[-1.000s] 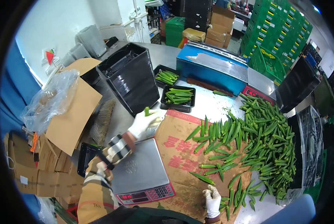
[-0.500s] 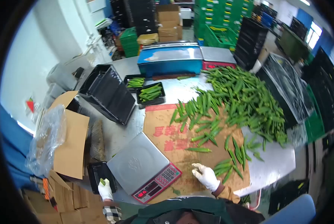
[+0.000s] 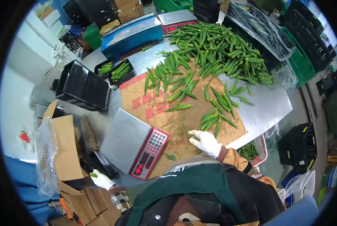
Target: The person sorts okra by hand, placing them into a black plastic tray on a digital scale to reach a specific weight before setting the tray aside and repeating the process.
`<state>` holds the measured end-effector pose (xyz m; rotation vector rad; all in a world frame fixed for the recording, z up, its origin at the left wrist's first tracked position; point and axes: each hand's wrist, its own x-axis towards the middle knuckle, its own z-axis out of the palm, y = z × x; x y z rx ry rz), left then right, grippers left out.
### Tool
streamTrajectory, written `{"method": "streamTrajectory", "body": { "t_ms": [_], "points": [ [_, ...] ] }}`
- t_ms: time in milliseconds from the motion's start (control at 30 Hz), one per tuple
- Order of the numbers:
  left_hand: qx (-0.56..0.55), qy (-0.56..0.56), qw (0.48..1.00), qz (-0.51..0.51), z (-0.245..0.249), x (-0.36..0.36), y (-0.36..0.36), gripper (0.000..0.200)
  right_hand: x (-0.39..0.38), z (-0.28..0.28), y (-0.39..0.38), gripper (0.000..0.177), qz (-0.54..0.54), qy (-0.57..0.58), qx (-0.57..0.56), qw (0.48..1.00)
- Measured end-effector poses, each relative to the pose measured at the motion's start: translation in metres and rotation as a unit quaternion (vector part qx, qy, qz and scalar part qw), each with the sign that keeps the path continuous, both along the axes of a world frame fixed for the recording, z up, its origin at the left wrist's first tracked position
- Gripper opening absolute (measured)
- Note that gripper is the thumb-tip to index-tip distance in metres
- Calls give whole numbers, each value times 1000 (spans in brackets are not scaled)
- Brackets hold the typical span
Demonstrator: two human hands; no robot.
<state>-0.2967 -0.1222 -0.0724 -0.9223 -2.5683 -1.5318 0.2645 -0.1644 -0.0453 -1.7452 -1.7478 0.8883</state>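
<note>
My left hand (image 3: 102, 179), in a white glove, is closed round a green okra pod (image 3: 94, 174) beside a black tray (image 3: 101, 164), which is tilted at the lower left. My gloved right hand (image 3: 206, 143) hovers over the brown cardboard (image 3: 172, 122) with its fingers apart and nothing between them. Several loose okra pods (image 3: 210, 121) lie just beyond it. A silver scale (image 3: 125, 139) with a red keypad stands between my hands. The large okra heap (image 3: 228, 49) spreads over the far right of the table.
Two black trays of okra (image 3: 120, 72) sit near the blue wrapping machine (image 3: 132, 35). Stacked black trays (image 3: 83, 86) stand at the left, above an open carton (image 3: 65, 147). A second scale (image 3: 177, 18) is at the back.
The camera view has turned and shifted, so the table sits higher in view. The black tray by my left hand has gone from flat to tilted. My right hand keeps its fingers apart.
</note>
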Motion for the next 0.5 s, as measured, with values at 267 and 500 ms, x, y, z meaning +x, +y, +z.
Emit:
{"method": "streamTrajectory", "body": {
  "t_ms": [267, 500],
  "points": [
    [-20, 147, 942, -301, 63, 140, 17, 17, 13, 1, -16, 40, 18, -3, -21, 1000],
    [-5, 70, 929, -364, 81, 202, 13, 22, 59, -10, -30, 39, -82, -1, -54, 995]
  ]
}}
